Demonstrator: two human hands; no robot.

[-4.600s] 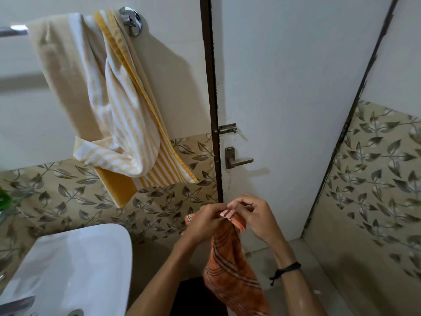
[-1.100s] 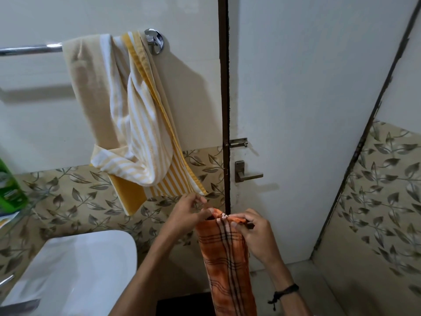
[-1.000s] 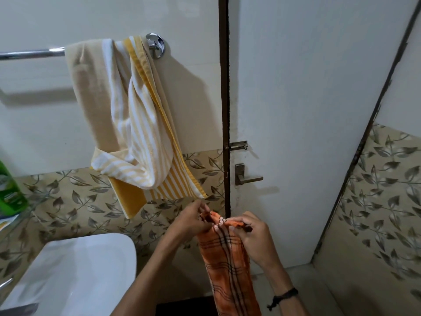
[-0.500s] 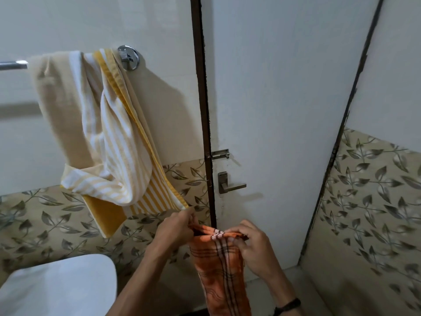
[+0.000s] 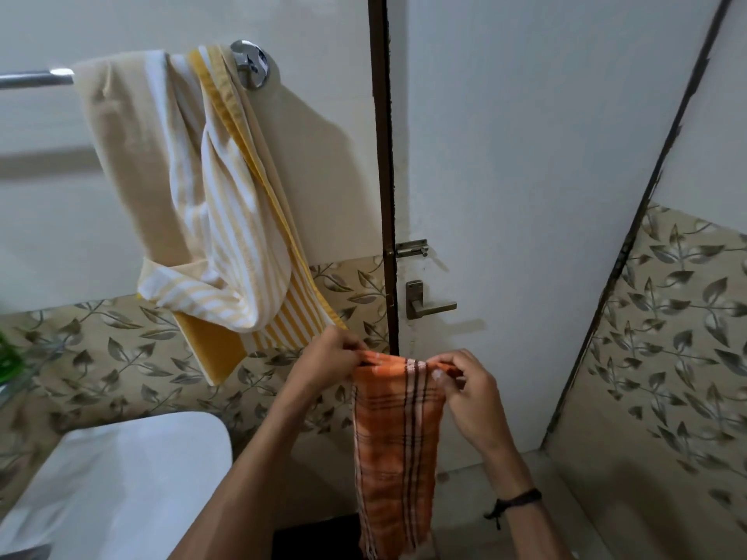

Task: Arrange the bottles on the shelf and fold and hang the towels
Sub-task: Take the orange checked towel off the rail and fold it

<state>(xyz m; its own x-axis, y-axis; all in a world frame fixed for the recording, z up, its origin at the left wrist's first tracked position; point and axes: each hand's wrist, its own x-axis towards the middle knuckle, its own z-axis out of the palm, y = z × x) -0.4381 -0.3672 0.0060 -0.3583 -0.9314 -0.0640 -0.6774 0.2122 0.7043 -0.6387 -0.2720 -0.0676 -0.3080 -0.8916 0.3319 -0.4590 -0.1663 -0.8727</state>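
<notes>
We see the left hand (image 5: pixel 329 361) and right hand (image 5: pixel 465 392) each pinching an upper corner of the orange towel (image 5: pixel 396 450), which hangs straight down between them. Up and left, the yellow towel (image 5: pixel 210 204) drapes bunched over the rail (image 5: pixel 32 78), beside the door (image 5: pixel 525 155).
</notes>
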